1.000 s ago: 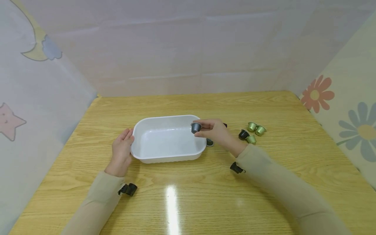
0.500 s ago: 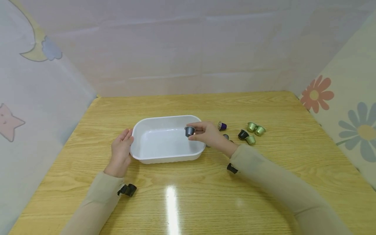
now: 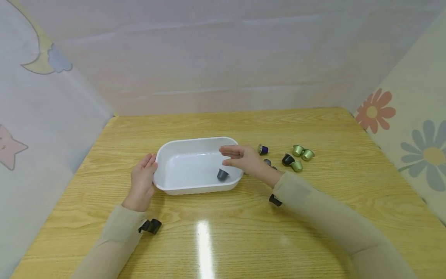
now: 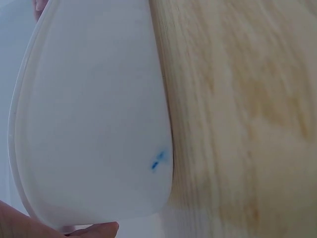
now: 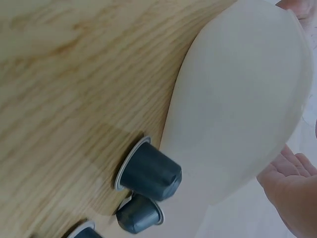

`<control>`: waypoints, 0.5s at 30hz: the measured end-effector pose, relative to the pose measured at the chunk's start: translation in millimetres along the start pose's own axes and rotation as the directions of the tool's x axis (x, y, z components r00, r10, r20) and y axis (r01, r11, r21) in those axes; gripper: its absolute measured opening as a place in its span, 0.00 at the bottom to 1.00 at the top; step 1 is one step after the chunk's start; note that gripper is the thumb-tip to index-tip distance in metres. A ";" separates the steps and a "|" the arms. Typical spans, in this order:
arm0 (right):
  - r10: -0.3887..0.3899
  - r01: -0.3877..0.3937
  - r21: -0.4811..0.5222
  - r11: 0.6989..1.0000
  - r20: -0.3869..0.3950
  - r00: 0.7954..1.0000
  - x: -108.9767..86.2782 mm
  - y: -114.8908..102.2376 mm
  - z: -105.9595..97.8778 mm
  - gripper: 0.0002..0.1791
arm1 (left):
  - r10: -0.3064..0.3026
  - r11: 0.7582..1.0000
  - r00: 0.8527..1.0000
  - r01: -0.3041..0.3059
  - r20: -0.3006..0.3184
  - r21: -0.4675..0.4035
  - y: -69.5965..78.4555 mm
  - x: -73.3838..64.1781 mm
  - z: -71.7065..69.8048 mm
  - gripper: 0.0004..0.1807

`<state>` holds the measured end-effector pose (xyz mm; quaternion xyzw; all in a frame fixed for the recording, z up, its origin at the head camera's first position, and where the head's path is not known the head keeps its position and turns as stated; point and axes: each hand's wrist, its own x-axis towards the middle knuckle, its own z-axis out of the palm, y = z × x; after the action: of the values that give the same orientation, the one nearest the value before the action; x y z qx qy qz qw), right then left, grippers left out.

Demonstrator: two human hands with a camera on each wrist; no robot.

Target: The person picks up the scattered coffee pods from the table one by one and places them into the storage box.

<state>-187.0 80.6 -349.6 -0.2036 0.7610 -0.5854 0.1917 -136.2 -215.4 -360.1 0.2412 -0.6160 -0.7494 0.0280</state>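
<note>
A dark grey coffee capsule [image 3: 222, 175] lies tilted inside the white tray [image 3: 198, 190], near its front right corner. Above the tray's right end hovers my right hand [image 3: 245, 159], fingers extended and thumb apart, holding nothing. My left hand [image 3: 142, 181] grips the tray's left end, thumb at the rim and fingers along the outer wall. In the left wrist view, a fingertip [image 4: 104, 229] of that hand shows against the wall. The right wrist view shows the outside of the tray [image 5: 242, 94], with two dark capsules close by: one larger capsule [image 5: 151, 171] and another capsule [image 5: 138, 214] behind it.
Right of the tray on the wooden table [image 3: 237, 232] lie a purple capsule [image 3: 263, 149], a grey capsule [image 3: 267, 162] partly behind my right wrist, a black capsule [image 3: 287, 159] and three green capsules [image 3: 307, 155]. Patterned walls [image 3: 223, 69] enclose the back and sides.
My right hand moved left over the tray and let go of the grey capsule, which dropped inside. The fingers have spread apart. My left hand stays at the tray's end.
</note>
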 end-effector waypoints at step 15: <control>-0.016 0.009 -0.063 0.998 -0.118 0.993 -35.1 2.7 -39.7 0.26 | -0.001 1.000 1.000 0.001 0.001 0.022 2.1 -2.0 1.3 0.30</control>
<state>-178.7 132.2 -340.8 -0.1792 0.7878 -0.5734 0.1360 -135.5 -214.1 -357.3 0.2413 -0.6241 -0.7427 0.0246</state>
